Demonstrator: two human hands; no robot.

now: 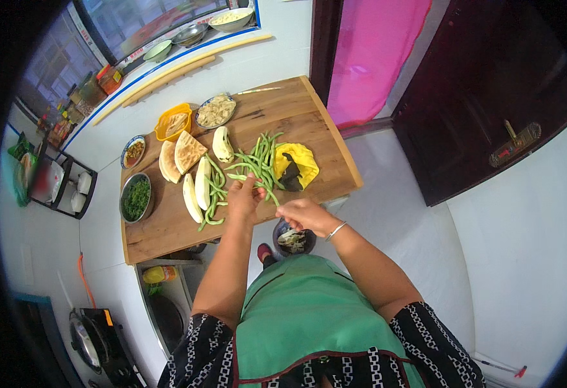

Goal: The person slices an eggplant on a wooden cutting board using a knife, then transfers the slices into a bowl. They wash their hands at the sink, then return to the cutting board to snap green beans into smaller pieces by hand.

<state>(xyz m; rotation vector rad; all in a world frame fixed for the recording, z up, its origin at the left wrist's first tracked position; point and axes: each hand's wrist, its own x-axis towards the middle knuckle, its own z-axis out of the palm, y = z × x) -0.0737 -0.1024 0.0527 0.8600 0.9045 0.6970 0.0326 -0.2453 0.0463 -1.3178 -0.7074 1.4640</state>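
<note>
We hold one green bean [272, 196] just above the near edge of the surface [290, 107]: our left hand [242, 196] pinches it, our right hand [304, 214] pinches its lower tip. Beyond lie two groups of loose beans [264, 152], too tangled to count, three pale long vegetables [202, 183], two flatbread wedges [189, 152] and one yellow bundle [306, 161]. One bin [312, 243] stands below.

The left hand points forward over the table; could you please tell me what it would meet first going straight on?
Beyond the bean it holds, the left hand would probably first meet the pile of green beans just ahead on the wooden table, though its height above them is unclear.
</note>
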